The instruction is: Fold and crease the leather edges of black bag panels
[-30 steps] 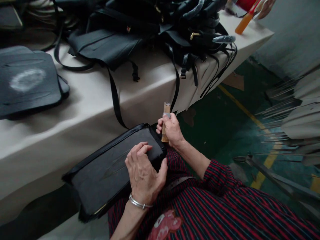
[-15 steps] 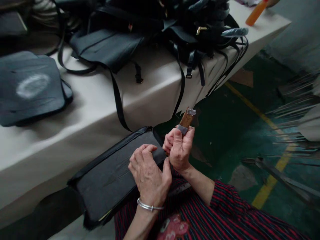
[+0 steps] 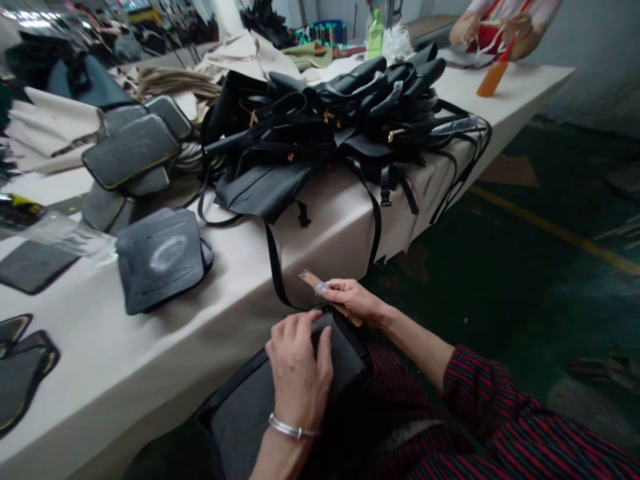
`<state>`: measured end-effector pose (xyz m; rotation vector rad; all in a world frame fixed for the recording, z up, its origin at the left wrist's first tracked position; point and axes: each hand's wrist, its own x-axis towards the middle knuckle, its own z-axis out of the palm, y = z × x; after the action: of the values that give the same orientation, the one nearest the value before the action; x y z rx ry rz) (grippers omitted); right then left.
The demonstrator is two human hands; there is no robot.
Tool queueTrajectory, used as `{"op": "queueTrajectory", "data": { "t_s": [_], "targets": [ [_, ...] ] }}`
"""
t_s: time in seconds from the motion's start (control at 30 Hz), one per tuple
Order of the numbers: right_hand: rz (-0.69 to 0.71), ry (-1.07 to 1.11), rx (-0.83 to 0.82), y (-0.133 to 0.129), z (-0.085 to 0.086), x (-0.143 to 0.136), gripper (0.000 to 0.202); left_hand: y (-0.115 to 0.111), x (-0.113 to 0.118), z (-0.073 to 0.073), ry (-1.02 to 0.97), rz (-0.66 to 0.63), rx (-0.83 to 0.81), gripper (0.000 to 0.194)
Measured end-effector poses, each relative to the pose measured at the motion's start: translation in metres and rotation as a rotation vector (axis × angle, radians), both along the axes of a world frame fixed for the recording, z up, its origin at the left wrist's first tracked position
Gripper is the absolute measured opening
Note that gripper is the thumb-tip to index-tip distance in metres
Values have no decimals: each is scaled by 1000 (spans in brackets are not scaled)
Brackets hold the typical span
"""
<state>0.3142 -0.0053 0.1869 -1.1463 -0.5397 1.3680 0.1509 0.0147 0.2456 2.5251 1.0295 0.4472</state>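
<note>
My right hand [image 3: 355,301] is closed around a flat brown stick-like tool [image 3: 311,279] with grey tape wrapped about its middle. The tool points up and left, near the far edge of a dark grey boxy bag piece [image 3: 240,417] with black edging. Its lower end shows below my fingers. My left hand [image 3: 300,363], with a silver bangle at the wrist, lies over the top of the bag piece, thumb and fingers apart. The bag piece rests at my lap beside the table, partly covered by my left hand and forearm.
Black bags [image 3: 320,127] lie heaped on the white-covered table [image 3: 240,340], straps hanging over its edge. Grey panels [image 3: 160,257] are stacked at left. An orange bottle [image 3: 493,79] stands near a co-worker's hands [image 3: 517,28]. A yellow line [image 3: 560,230] crosses the green floor.
The view has lifted, showing more of the table and a co-worker. My right hand has turned the tool from upright to slanting left, over the bag piece's far edge. My left hand stays on the piece.
</note>
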Motion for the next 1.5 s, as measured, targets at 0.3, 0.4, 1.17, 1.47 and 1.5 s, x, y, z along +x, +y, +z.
{"op": "queueTrajectory", "data": {
  "t_s": [0.3,0.4,1.17,1.47,1.5],
  "targets": [
    [343,69,109,3,0,19,35,37,12,-17,-85,-106,102,11],
    [391,13,95,5,1,19,36,31,6,-16,-28,-183,232,13],
    [-588,220,374,26,23,-7,19,12,-8,-21,68,-185,237,34],
    [-363,75,434,41,22,-28,17,20,-1,-23,51,-190,179,33],
    [-345,87,436,39,22,-26,17,22,-3,-20,51,-203,133,32]
  ]
}}
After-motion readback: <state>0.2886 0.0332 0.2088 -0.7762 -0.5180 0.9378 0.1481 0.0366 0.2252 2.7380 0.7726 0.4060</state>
